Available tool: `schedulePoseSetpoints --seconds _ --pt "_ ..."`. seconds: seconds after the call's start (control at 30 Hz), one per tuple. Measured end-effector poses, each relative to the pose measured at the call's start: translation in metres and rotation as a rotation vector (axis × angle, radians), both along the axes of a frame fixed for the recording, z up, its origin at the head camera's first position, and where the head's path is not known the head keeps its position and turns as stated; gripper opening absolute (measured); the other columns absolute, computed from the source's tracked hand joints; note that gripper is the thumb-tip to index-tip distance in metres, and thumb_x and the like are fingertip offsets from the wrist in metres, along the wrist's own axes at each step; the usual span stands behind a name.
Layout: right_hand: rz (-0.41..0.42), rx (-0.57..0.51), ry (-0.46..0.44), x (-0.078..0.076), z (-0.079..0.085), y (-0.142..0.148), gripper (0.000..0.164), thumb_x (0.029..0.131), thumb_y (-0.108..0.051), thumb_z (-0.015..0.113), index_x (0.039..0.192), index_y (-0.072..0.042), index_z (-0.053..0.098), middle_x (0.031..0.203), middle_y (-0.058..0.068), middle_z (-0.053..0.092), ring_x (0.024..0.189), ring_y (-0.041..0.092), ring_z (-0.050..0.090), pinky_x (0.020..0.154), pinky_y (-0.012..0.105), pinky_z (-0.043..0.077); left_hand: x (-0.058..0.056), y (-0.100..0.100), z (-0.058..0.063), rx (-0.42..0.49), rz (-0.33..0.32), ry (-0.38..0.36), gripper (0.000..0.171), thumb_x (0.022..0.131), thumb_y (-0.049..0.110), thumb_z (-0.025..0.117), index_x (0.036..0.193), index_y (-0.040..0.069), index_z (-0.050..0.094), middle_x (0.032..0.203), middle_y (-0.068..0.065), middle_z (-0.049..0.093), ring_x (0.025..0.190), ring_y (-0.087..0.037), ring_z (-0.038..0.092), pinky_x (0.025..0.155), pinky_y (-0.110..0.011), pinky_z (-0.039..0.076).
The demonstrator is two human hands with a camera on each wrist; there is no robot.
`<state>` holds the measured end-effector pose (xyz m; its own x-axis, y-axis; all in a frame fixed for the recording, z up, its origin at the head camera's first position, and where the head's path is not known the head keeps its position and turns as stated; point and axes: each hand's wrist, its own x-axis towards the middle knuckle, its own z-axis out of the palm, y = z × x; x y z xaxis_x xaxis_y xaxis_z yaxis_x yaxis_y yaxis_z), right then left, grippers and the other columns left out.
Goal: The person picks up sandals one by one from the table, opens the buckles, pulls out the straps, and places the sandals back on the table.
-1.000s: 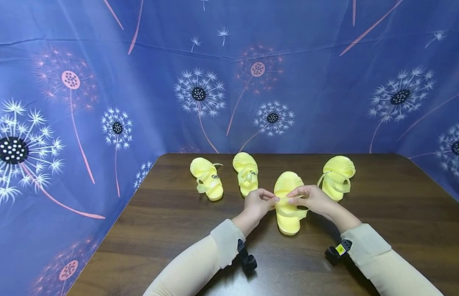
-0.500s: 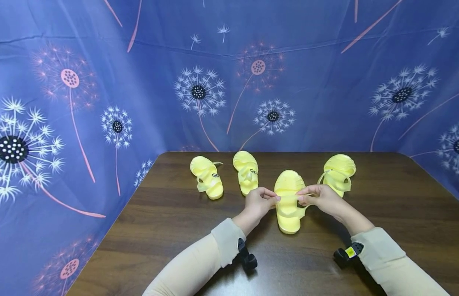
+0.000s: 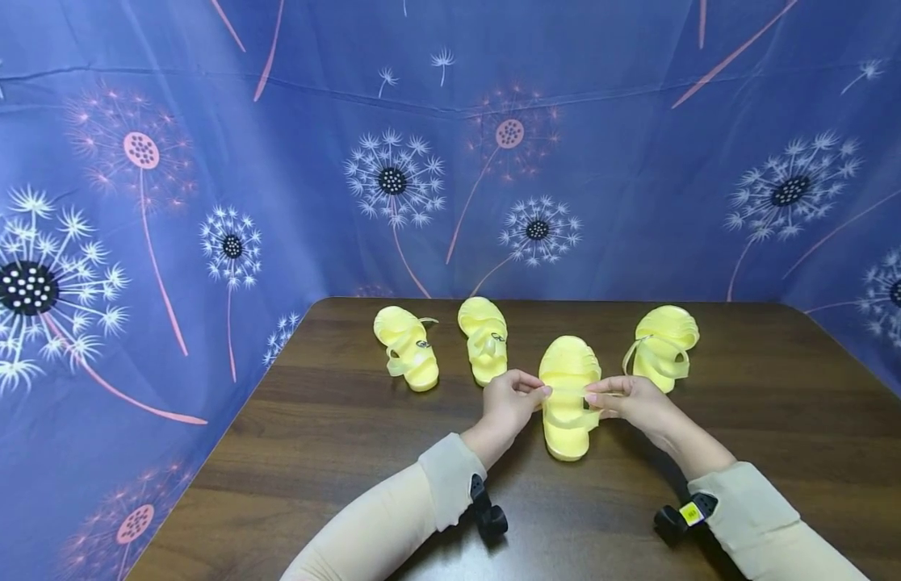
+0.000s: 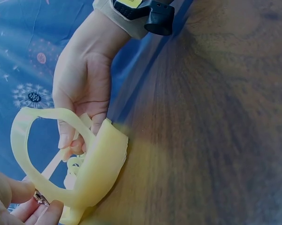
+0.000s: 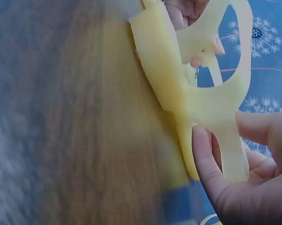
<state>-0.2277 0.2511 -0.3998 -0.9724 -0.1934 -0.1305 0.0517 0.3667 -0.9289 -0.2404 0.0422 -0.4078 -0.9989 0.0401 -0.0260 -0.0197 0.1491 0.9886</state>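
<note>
A yellow jelly sandal [image 3: 567, 444] lies between my hands in the head view, toe toward me. My left hand [image 3: 510, 402] pinches its strap at the left side, by a small metal buckle [image 4: 40, 197] in the left wrist view. At the other side, my right hand [image 3: 643, 410] holds the strap [image 5: 232, 154], fingers and thumb around the side piece in the right wrist view. A thin strap spans the sandal between the hands. The right fingertips partly hide its end.
Two yellow sandals, one at the far left [image 3: 420, 376] and one beside it [image 3: 479, 311], lie on the brown wooden table [image 3: 305, 452]. Another sandal [image 3: 665, 323] lies at the back right, its straps loose. A blue dandelion-print cloth [image 3: 625, 161] hangs behind.
My right hand has slid right along the strap from the sandal's middle to its right side, then lowered slightly. My left hand stays at the left side.
</note>
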Motion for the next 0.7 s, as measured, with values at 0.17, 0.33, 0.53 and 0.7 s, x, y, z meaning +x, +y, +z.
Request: schedulePoseSetpoints --seconds 0.17,0.33,0.53,0.7 --pt "-0.002 -0.010 0.010 0.000 0.001 -0.001 0.041 0.093 -0.017 0.066 0.117 0.015 0.059 0.098 0.007 0.073 0.083 0.007 0.067 0.079 0.024 0.055 0.000 0.000 0.000 -0.003 0.009 0.014 0.009 0.083 0.010 0.077 0.083 0.005 0.069 0.071 -0.002 0.063 0.062 -0.007 0.057 0.059 -0.019 0.052" --pt "0.005 -0.040 -0.005 -0.001 -0.001 0.000 0.041 0.093 -0.015 0.065 0.117 0.018 0.058 0.096 0.005 0.073 0.083 0.006 0.067 0.079 0.023 0.056 0.001 0.001 0.001 0.004 0.019 0.004 0.009 0.083 0.010 0.076 0.084 0.005 0.069 0.072 -0.002 0.062 0.063 -0.007 0.056 0.058 -0.018 0.050" --pt "0.014 -0.202 -0.043 0.000 -0.008 0.008 0.036 0.095 -0.013 0.062 0.117 0.015 0.059 0.096 -0.001 0.072 0.090 0.005 0.067 0.085 0.022 0.055 0.003 -0.001 -0.004 0.087 0.034 -0.014 0.009 0.086 0.007 0.073 0.085 0.000 0.066 0.076 -0.006 0.063 0.066 -0.009 0.060 0.065 -0.023 0.057" --pt "0.027 -0.300 -0.044 0.001 -0.013 0.021 0.026 0.098 -0.009 0.056 0.115 0.011 0.061 0.098 0.000 0.070 0.095 0.007 0.067 0.088 0.023 0.054 0.003 -0.005 -0.008 0.202 0.024 -0.033 0.010 0.086 0.001 0.071 0.086 -0.004 0.063 0.078 -0.009 0.063 0.067 -0.011 0.063 0.072 -0.029 0.060"
